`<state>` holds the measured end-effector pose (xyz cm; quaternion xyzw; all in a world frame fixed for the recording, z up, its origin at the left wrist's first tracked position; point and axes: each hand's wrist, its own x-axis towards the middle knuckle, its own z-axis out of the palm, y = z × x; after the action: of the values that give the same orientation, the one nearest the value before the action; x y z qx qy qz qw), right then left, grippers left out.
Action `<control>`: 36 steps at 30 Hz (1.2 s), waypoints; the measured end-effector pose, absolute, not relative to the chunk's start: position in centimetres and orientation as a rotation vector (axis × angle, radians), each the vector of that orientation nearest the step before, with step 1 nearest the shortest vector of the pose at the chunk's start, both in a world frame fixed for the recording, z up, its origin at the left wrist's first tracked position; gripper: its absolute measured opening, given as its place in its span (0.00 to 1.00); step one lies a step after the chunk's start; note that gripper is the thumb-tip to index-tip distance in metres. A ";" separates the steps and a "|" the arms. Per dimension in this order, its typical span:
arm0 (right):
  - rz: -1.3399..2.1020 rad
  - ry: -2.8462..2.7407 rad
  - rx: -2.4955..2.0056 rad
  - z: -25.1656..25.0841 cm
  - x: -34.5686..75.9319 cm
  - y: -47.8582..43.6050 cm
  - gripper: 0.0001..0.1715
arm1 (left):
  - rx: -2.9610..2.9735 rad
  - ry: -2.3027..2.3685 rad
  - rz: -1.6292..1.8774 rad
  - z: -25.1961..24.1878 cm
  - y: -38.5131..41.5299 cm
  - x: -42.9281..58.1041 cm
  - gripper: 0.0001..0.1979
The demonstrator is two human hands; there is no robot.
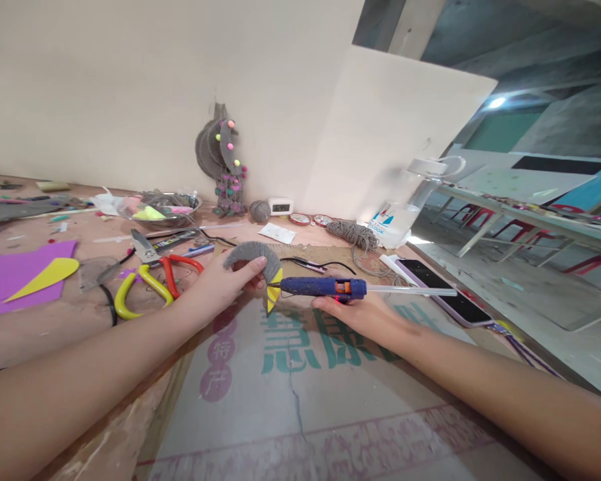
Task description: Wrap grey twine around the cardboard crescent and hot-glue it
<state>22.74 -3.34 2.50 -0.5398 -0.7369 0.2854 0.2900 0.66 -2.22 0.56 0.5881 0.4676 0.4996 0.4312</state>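
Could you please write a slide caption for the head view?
Left hand holds a gray arc; right hand holds a glue gun at its yellow end.

Open way in low over the printed sheet, between left forearm and right forearm. Yellow-handled scissors obstruct left side. Further back: metal bowl left, yarn bundle and water bottle right, pale panel behind. Glue stick juts right from glue gun, towards phone.

Over there the phone lies on the table before the bottle, right of the glue gun.
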 end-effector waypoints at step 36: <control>0.842 -1.949 -1.436 2.8 22.7 -3.6 0.17 | 1.438 1.158 1.246 0.9 -2.5 0.8 0.13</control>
<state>22.70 -3.57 2.81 -0.5369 -0.7289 0.3150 0.2850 0.84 -2.48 0.90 0.5793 0.4664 0.5020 0.4414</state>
